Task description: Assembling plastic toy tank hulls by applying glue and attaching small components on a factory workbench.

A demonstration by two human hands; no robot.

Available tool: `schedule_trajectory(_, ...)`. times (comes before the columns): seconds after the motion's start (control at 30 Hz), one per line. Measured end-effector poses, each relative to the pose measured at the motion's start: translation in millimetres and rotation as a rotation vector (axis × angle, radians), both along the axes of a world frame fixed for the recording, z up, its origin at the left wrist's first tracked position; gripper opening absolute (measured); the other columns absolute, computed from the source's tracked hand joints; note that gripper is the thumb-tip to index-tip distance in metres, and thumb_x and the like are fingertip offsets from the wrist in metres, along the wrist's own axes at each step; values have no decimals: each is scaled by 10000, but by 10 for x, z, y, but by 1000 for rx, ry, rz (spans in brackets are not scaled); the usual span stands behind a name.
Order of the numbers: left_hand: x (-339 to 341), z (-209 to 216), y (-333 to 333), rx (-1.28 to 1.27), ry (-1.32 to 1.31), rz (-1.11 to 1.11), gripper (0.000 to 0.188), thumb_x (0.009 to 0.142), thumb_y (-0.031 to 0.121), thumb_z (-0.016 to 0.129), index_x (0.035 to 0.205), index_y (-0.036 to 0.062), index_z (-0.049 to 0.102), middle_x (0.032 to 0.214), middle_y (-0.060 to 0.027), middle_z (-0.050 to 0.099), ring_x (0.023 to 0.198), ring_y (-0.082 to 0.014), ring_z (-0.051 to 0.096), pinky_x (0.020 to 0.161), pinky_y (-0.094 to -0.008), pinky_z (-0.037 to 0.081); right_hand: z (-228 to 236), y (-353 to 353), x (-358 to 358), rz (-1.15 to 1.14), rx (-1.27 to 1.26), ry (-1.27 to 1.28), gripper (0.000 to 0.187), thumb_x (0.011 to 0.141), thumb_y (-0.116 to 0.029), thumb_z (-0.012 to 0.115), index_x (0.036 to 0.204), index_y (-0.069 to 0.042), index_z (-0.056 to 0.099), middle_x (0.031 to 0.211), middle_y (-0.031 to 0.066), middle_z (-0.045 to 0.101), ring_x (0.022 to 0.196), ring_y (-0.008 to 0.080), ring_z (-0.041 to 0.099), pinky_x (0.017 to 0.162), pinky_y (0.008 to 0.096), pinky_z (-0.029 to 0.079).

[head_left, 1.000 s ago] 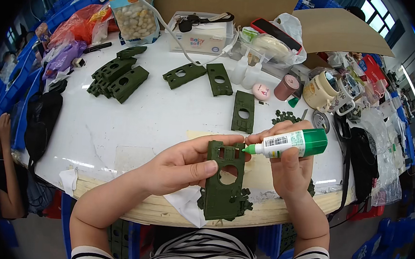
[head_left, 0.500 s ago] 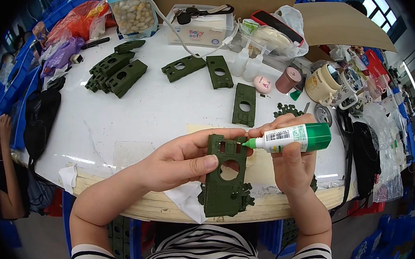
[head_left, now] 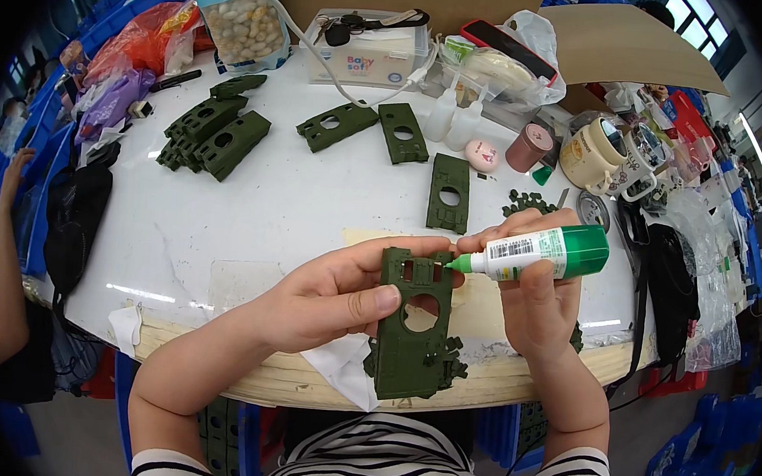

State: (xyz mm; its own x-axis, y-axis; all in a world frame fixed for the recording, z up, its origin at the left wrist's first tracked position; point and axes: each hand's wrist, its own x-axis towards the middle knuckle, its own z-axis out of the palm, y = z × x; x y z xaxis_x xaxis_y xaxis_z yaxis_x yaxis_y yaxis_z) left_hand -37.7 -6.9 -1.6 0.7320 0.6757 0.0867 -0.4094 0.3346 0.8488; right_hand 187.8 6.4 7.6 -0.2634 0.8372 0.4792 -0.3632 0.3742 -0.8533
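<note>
My left hand (head_left: 341,293) is closed on a dark green plastic toy tank hull (head_left: 408,352), its thumb pressed on the upper face beside a round hole. The hull is held near the table's front edge, its end with small rectangular openings pointing away from me. In my right hand (head_left: 541,309) is a white glue bottle (head_left: 527,254) with a green base and green tip, held almost level. Its nozzle touches, or nearly touches, the hull's far right corner by one opening. Small green parts (head_left: 454,362) lie partly hidden beneath the hull.
More hulls lie beyond my hands, some piled (head_left: 201,130) at the left. Small green pieces (head_left: 527,202) sit behind the bottle. Farther back stand white squeeze bottles (head_left: 464,124), a pink canister (head_left: 528,148), mugs (head_left: 589,156) and a clear box (head_left: 369,54). A co-worker's arm (head_left: 10,271) shows far left.
My hands, the hull and the glue bottle look unmoved. At the far left, the co-worker's arm has risen.
</note>
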Motion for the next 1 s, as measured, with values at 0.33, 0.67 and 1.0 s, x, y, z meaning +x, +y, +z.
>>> schedule_trajectory(0.33,-5,32,-1,-29,-19,-12,569,1015,221,467,1498,39,228,1424,-130,426,1250,-209,493,985,-359,481,-6,-5,0,1,16,38,341,943,-280,615,1078,-19,443,993,159,632,964,228,646,865,364,517)
schedule_trajectory(0.67,-20,6,1,-20,-15,-7,567,1013,235,476,1494,38,250,1442,-104,411,1244,-191,492,980,-348,471,-20,1,3,14,60,-7,342,935,-281,626,1060,-22,442,995,170,634,978,216,627,864,362,521)
schedule_trajectory(1.0,-32,3,-2,-29,3,-4,571,1012,243,480,1495,41,253,1437,-99,416,1223,-177,502,950,-327,479,-35,18,20,14,99,-44,335,937,-267,624,1074,-17,447,1005,175,637,989,223,625,861,362,525)
